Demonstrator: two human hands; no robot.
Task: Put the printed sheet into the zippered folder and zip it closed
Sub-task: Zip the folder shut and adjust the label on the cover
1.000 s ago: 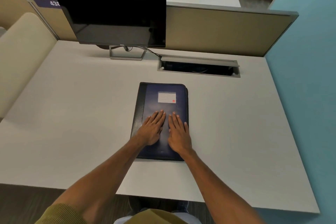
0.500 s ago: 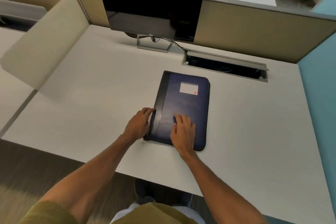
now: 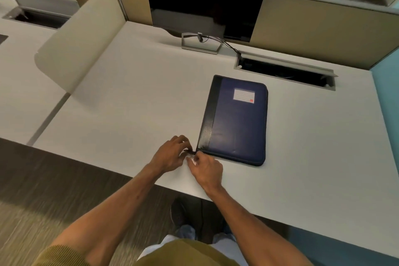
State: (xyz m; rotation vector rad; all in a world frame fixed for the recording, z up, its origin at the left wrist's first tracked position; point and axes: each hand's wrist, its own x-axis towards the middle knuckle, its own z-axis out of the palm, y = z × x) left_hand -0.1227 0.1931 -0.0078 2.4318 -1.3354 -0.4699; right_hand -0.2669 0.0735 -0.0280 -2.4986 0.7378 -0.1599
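We note both hands, flat on the cover a second ago, now pinched together at the closed zippered folder's (image 3: 234, 121) near-left corner on the table (image 3: 129, 103), likely gripping the zipper pull; sheet unseen.

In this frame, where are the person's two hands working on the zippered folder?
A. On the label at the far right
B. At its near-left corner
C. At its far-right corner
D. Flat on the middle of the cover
B: the left hand and right hand meet at the near-left corner of the folder, fingers pinched together there.
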